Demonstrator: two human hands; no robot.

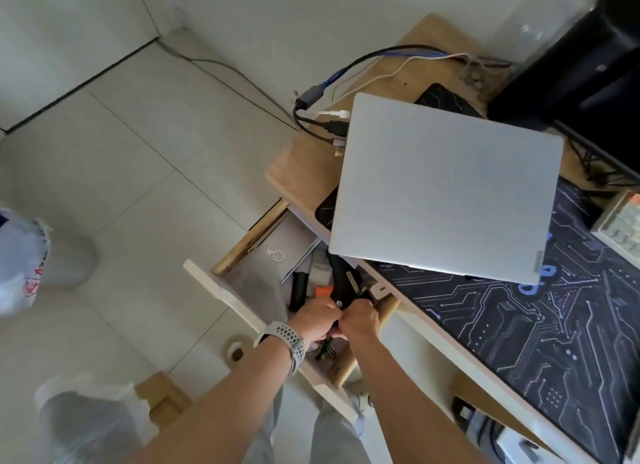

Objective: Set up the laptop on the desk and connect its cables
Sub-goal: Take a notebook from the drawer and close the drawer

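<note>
Closed silver laptop (446, 186) on wooden desk (298, 165); L hand (317, 319) & R hand (360, 319) both curled round black item (343, 290) in open drawer (249, 273).

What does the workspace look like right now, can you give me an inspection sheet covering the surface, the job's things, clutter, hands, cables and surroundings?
Surface: wooden desk with a dark circuit-print mat.
Job's things: closed silver laptop lying on the desk, its corner overhanging the open drawer.
Clutter: drawer holds mixed dark items and something orange; keyboard at the right edge.
Hands: left hand and right hand together in the drawer, gripping a dark item that is hard to identify.
Cables: loose cables beside the laptop's far-left edge, not visibly connected.
Surroundings: tiled floor, plastic bag at left.
</note>
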